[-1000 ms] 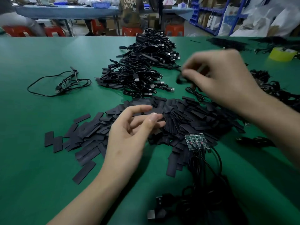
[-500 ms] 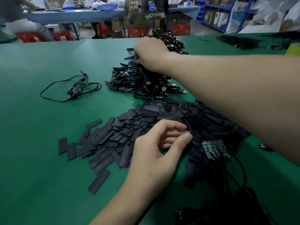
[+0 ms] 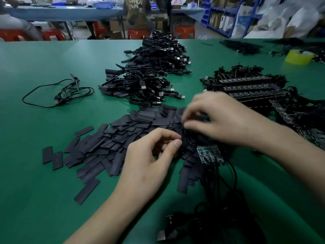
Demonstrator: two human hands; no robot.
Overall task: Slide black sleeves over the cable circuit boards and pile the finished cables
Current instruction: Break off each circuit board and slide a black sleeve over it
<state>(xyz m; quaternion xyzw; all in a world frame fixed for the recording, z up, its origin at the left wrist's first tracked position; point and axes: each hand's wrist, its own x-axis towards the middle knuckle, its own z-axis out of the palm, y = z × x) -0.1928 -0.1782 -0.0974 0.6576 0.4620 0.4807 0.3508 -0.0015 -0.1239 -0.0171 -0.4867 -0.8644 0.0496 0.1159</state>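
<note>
My right hand [image 3: 219,120] is back from the finished cables [image 3: 149,80] to the sleeves [image 3: 109,145], heaped within reach on the desk [image 3: 35,191]. Blur hides its grip. My left hand [image 3: 151,157] waits loosely curled, apparently empty, beside the bare circuit boards [image 3: 209,154].

Landmark: heap of flat black sleeves [image 3: 112,143] on the green table mat [image 3: 35,173].
- Left and near-left of heap: bare mat, open approach.
- Behind: pile of black USB cables [image 3: 149,73], just beside the far edge.
- Behind-left: loose black cable coil [image 3: 58,92], with a bare lane between it and the heap.
- Right: rows of dark circuit boards with cables [image 3: 249,90], near.
- Near-right: bundle of black cables with small green boards [image 3: 209,154], overlapping the heap's edge.
</note>
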